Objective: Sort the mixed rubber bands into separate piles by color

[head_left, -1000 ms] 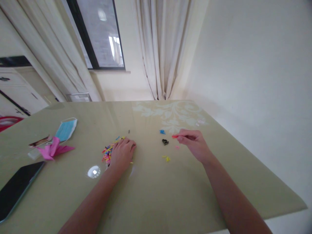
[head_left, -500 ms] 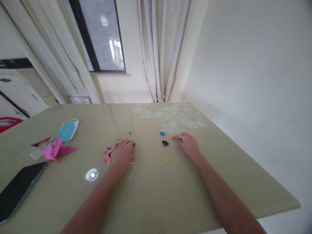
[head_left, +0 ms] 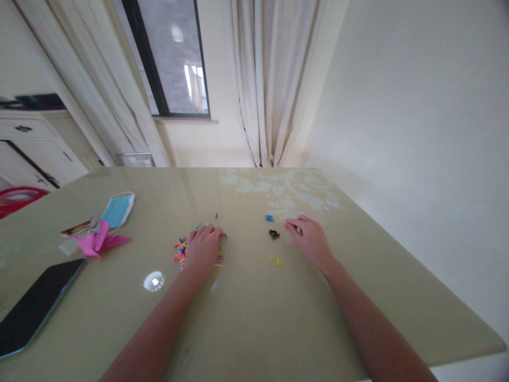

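Two hands working low over small coloured pieces, colours lying apart

The left hand (head_left: 203, 246) is resting palm down across the mixed pile (head_left: 181, 249), with pieces showing on both sides of it. The fingers are curving downward, presumably because pieces this small are calling for fingertip work and the spread hand is stopping them scattering. Its grip is not showing: the fingertips are partly hidden, so whether they are holding a piece cannot be told. One dark piece (head_left: 216, 216) is lying alone beyond the pile.

The right hand (head_left: 310, 239) is reaching down to the orange-red pieces (head_left: 285, 226). Thumb and forefinger are forming a narrow pinch, which is likely suiting a piece too slight for the whole hand. Whether anything is sitting between the tips cannot be told at this scale.

Near this hand, the blue pieces (head_left: 269, 218) are lying farthest off, the black pieces (head_left: 274, 234) nearer, and the yellow pieces (head_left: 277, 261) nearest the person; the pink pieces (head_left: 292, 242) are lying just beside the hand, partly behind it. The gaps are apparently serving to prevent colours mixing.

Over on the left, the phone (head_left: 40, 302), the face mask (head_left: 118, 210) and the pink folded paper (head_left: 99, 240) are lying well apart from the pieces, seemingly leaving both hands room on the table (head_left: 246, 318)
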{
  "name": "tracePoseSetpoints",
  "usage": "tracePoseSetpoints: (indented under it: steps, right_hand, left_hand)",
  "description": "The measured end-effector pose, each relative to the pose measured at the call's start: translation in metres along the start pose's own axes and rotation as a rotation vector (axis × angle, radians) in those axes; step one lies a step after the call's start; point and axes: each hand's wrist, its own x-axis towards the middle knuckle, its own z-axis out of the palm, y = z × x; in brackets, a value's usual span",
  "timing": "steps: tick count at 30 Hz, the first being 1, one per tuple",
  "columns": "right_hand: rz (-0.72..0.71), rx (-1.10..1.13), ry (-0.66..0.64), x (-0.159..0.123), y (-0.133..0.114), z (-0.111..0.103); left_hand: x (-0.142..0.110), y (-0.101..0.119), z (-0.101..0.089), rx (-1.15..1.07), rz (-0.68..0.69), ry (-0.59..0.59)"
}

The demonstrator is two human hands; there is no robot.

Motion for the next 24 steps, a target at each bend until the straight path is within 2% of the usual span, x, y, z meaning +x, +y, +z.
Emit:
tracePoseSetpoints:
  steps: [4,6,8,12,14,18,24]
  right_hand:
    - [-0.044,0.047,0.031,-0.003,-0.01,0.001]
    - [-0.065,0.078,0.04,-0.005,-0.015,0.002]
    - [-0.09,0.143,0.048,-0.006,-0.021,0.004]
    - [-0.117,0.414,0.013,-0.012,-0.043,0.006]
    - [-0.133,0.552,-0.045,-0.017,-0.056,0.005]
    - [-0.185,0.674,-0.114,-0.024,-0.074,0.001]
    - [-0.182,0.695,-0.114,-0.026,-0.078,-0.004]
  left_hand:
    - [0.001,-0.001,-0.002,-0.075,-0.048,0.09]
    - [0.003,-0.001,-0.003,-0.214,-0.068,0.151]
    - [0.004,0.001,-0.004,-0.446,-0.065,0.187]
    - [0.0,0.018,-0.004,-0.982,0.014,0.119]
    - [-0.005,0.03,-0.004,-1.15,0.044,0.059]
    - [-0.016,0.046,-0.007,-1.226,0.079,-0.014]
    - [-0.019,0.051,-0.011,-1.202,0.133,-0.056]
